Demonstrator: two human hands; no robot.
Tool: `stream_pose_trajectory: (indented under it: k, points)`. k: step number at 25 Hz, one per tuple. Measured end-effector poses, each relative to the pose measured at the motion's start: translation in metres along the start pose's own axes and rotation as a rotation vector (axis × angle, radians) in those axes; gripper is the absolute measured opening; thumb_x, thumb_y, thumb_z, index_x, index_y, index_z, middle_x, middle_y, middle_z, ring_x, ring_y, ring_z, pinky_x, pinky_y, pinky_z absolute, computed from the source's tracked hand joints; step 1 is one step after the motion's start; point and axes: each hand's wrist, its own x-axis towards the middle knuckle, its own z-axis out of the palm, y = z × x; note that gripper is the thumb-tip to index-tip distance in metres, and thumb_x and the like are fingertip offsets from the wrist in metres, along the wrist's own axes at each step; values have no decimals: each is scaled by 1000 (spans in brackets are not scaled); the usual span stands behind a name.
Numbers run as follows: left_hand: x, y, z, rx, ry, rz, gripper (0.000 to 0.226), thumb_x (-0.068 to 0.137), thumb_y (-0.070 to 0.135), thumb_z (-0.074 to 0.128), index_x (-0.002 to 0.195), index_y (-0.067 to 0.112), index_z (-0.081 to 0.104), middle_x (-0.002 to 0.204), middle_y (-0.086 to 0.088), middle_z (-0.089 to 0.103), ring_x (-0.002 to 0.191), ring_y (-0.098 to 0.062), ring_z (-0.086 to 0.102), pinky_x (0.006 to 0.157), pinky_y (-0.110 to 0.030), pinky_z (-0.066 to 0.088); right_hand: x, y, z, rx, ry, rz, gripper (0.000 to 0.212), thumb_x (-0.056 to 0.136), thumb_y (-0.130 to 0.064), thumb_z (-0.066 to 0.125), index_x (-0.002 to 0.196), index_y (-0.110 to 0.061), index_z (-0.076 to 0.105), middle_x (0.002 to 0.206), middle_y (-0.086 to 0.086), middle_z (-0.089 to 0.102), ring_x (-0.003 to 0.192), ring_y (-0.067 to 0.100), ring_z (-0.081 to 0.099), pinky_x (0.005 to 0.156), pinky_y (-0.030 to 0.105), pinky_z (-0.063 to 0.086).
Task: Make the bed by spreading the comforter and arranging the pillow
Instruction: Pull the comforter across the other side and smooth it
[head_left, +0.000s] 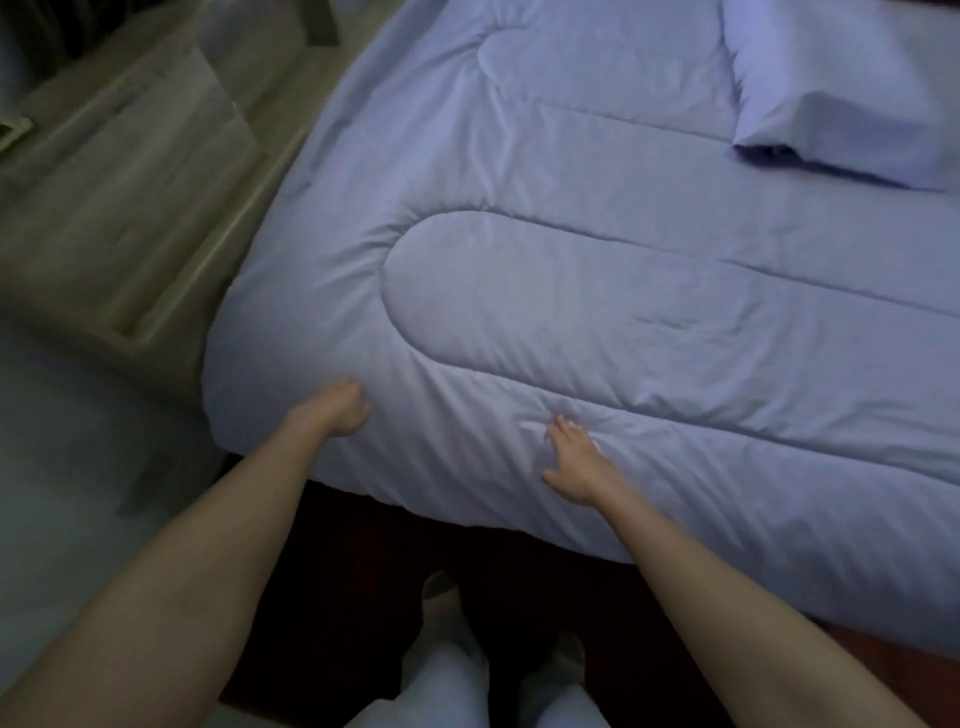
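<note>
A pale lilac quilted comforter (597, 291) covers the bed and hangs over its near edge. A matching pillow (836, 88) lies on top at the far right. My left hand (340, 410) is curled at the comforter's near left corner, fingers bunched against the fabric; whether it pinches the cloth is hidden. My right hand (574, 465) lies flat on the comforter near the front edge, fingers straight and spread, with small creases around the fingertips.
A dark bed frame (415, 545) shows under the comforter's hanging edge. My legs in light trousers (457, 680) stand close to it. A wooden-looking floor and low furniture (130, 171) lie to the left of the bed.
</note>
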Motion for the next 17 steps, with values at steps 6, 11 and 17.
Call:
stream_pose_trajectory:
  k: [6, 11, 17]
  points:
    - [60, 16, 37, 278, -168, 96, 66, 92, 34, 35, 147, 0, 24, 154, -25, 22, 142, -40, 22, 118, -44, 21, -22, 4, -8, 155, 8, 59, 71, 89, -28, 54, 149, -7, 22, 160, 9, 15, 147, 22, 17, 118, 32, 18]
    - [29, 120, -3, 282, -92, 200, 59, 89, 37, 42, 138, 4, 39, 145, -24, 40, 131, -38, 43, 108, -43, 38, -59, 36, -43, 361, 182, 183, 57, 89, -19, 55, 142, -7, 39, 149, 12, 40, 136, 25, 39, 109, 28, 29]
    - [-24, 268, -28, 263, -44, 607, 42, 96, 32, 44, 136, 20, 48, 140, -6, 52, 127, -26, 48, 107, -35, 38, -105, 91, -90, 600, 368, 244, 48, 88, -18, 54, 136, -14, 48, 141, 4, 51, 128, 20, 48, 103, 26, 36]
